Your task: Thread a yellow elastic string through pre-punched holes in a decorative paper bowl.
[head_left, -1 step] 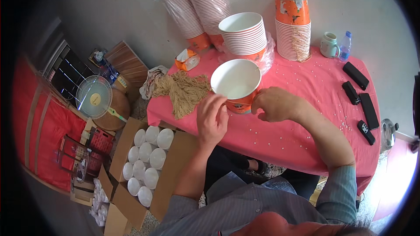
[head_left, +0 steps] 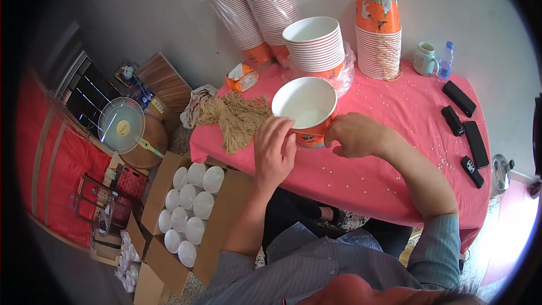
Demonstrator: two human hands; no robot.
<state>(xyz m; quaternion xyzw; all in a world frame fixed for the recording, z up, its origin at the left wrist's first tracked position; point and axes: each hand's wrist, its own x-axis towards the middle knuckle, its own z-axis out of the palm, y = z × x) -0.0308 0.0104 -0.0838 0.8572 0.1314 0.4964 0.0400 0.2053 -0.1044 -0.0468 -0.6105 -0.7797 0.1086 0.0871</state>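
An orange paper bucket (head_left: pixel 312 137) with a white inside stands open-topped on the pink-covered table. My left hand (head_left: pixel 273 149) is at its near left side, fingers bent over the rim and thumb lower down. Against the bucket's right side rests my right hand (head_left: pixel 355 135), its fingers curled in; whatever they pinch is hidden. Left of the bucket lies a bundle of tan raffia-like strands (head_left: pixel 237 120). Just behind it rises a stack of nested paper buckets (head_left: pixel 316 51) in clear plastic.
More bucket stacks (head_left: pixel 254 17) (head_left: pixel 378 51) stand by the wall. A mug (head_left: pixel 423 59), a bottle (head_left: pixel 446 59) and several black devices (head_left: pixel 475 144) occupy the table's right. White specks dot the cloth (head_left: pixel 389 175). At lower left, an open carton (head_left: pixel 228 214) holds white round items. A fan (head_left: pixel 121 125) stands beyond.
My left hand's fingers have shifted slightly up and over the bucket's near left rim. The right hand and the bucket look unmoved.
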